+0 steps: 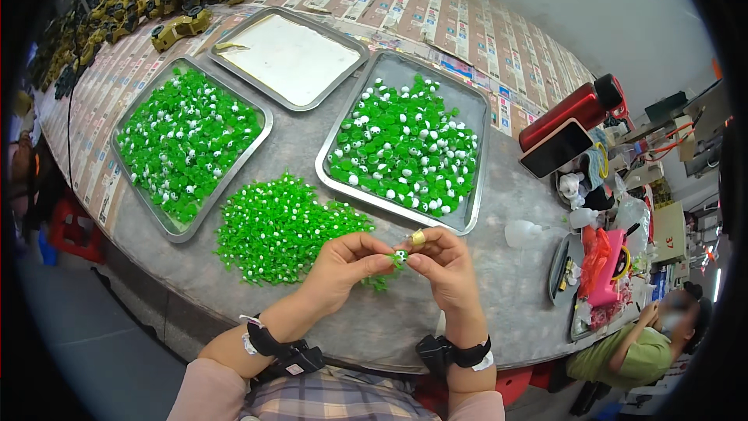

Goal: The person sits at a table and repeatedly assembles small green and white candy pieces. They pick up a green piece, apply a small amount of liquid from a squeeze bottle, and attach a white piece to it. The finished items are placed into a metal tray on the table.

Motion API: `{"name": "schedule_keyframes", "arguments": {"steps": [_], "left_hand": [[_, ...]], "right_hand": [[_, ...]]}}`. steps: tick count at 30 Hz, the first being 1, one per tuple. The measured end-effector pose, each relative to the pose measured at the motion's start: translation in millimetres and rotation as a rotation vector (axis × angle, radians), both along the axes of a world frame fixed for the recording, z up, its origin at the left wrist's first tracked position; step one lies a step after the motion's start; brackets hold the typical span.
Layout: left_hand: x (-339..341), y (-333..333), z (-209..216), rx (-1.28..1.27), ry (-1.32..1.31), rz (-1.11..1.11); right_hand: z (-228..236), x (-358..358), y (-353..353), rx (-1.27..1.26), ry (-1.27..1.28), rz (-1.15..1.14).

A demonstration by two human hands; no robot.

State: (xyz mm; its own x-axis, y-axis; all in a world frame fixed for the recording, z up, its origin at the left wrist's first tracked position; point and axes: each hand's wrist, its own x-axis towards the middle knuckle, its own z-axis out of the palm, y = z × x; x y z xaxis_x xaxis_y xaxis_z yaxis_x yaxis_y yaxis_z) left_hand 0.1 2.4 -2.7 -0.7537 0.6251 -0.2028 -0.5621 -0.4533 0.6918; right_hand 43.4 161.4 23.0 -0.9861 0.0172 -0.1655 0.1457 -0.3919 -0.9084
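Observation:
Between the fingertips of both hands is a small green plastic piece with a black-and-white ball. My left hand pinches it with thumb and forefinger. My right hand, with a yellowish band round one finger, grips it from the other side. Just beyond my left hand lies a loose pile of small green and white pieces on the grey tabletop. A metal tray past my right hand holds larger green pieces and white balls. Another tray at the left is filled with similar green and white parts.
A tray with a white sheet stands at the back. Yellow toy vehicles are heaped far left. To the right are a red bottle, a phone, clear plastic items and a pink container. A person in green sits far right.

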Motion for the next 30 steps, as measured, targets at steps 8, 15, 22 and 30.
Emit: {"name": "schedule_keyframes", "arguments": {"steps": [8,15,22,30], "left_hand": [[3,2,3,-0.125,0.139,-0.002],[4,2,5,-0.167,0.179,-0.014],[0,3,1,-0.068,0.034,0.035],[1,2,3,-0.137,0.122,0.055]], "right_hand": [[-3,4,2,0.072,-0.066,-0.055],[-6,5,4,0.11,-0.086,-0.012],[0,7,-1,0.135,0.009,-0.101],[0,7,-7,0.262,0.068,-0.121]]}}
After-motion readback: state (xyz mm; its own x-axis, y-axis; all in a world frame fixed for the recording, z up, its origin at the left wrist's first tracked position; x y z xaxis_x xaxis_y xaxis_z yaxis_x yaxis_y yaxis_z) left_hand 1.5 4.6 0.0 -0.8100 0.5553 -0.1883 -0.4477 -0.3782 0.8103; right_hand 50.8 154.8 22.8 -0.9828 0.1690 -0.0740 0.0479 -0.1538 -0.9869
